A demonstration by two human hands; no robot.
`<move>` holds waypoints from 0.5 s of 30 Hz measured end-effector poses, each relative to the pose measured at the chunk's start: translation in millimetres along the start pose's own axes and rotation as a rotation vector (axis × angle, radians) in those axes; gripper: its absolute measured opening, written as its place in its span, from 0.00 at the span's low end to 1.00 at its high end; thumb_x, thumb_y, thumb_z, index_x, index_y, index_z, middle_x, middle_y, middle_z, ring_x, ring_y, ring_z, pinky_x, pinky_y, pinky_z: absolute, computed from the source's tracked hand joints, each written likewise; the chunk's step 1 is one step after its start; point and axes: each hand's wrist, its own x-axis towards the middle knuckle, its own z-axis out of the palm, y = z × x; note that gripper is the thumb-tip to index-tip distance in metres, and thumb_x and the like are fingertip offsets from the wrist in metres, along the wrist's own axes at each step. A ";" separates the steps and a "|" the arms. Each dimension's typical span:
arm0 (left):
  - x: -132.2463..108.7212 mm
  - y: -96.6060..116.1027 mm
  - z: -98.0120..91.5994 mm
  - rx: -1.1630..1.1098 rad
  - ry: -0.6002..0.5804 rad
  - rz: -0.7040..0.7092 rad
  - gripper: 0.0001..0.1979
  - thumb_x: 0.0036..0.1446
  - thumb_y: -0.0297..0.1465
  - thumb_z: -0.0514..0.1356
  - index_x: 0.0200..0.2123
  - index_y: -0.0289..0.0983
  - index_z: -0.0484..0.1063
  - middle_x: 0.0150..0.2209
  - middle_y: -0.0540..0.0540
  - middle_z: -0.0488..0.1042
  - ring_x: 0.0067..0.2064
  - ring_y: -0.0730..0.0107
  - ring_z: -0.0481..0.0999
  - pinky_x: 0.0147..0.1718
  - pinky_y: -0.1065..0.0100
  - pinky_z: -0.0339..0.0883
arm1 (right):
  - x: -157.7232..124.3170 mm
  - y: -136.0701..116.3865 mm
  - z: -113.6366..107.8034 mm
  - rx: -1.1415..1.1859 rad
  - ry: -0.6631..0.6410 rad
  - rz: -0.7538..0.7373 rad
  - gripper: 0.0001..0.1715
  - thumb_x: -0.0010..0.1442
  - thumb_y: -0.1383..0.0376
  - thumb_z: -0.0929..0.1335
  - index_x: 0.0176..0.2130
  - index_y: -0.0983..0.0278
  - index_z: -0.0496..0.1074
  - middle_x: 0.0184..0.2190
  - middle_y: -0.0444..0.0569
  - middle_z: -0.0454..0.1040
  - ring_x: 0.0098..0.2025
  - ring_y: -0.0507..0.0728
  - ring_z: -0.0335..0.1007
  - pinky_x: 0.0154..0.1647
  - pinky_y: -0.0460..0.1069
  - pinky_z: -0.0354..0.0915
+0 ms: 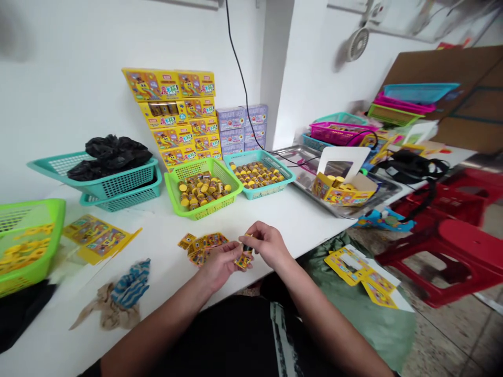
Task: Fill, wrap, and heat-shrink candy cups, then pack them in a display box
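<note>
Small yellow printed piece (242, 261), lower centre of frame: looks light and thin, probably flexible and easily creased, perhaps a little slick on the printed face, so best taken by its edges in a light fingertip pinch. It sits between the two hands, at the fingertips of the left hand (218, 266), which pinches it from the left, and just below the curled fingers of the right hand (270, 246), closed on a small dark item (247, 246), too blurred to identify. Similar printed pieces (202, 245) lie loosely heaped just beyond the left hand, left of centre.
</note>
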 end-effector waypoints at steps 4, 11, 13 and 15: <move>8.8 -4.6 1.1 -0.019 -0.065 -0.043 0.17 0.46 0.39 0.71 0.31 0.34 0.73 0.28 0.45 0.77 0.28 0.68 0.76 0.29 0.68 0.67 | -4.1 10.0 -5.2 -0.179 0.108 -0.149 0.10 0.51 0.58 0.71 0.27 0.61 0.69 0.20 0.40 0.65 0.22 0.50 0.58 0.23 0.46 0.54; 7.9 -11.6 -4.5 0.035 -0.072 -0.017 0.16 0.47 0.38 0.71 0.31 0.32 0.73 0.29 0.43 0.76 0.29 0.67 0.75 0.32 0.65 0.68 | -7.3 20.3 1.2 0.033 0.049 0.041 0.16 0.50 0.54 0.72 0.25 0.61 0.67 0.16 0.38 0.61 0.20 0.50 0.55 0.22 0.46 0.52; 8.7 -12.6 -6.8 -0.012 -0.053 -0.021 0.16 0.45 0.37 0.72 0.31 0.33 0.74 0.28 0.44 0.76 0.30 0.67 0.75 0.32 0.66 0.68 | -6.7 19.8 3.4 0.012 0.072 -0.015 0.14 0.49 0.56 0.72 0.26 0.62 0.67 0.17 0.37 0.61 0.21 0.50 0.55 0.22 0.46 0.53; 9.6 -13.8 -8.5 -0.069 -0.040 -0.039 0.16 0.45 0.37 0.72 0.32 0.34 0.75 0.29 0.45 0.77 0.30 0.67 0.76 0.32 0.66 0.67 | -5.0 19.9 6.0 0.026 0.068 -0.023 0.12 0.49 0.58 0.72 0.26 0.61 0.67 0.17 0.37 0.61 0.21 0.49 0.55 0.22 0.45 0.52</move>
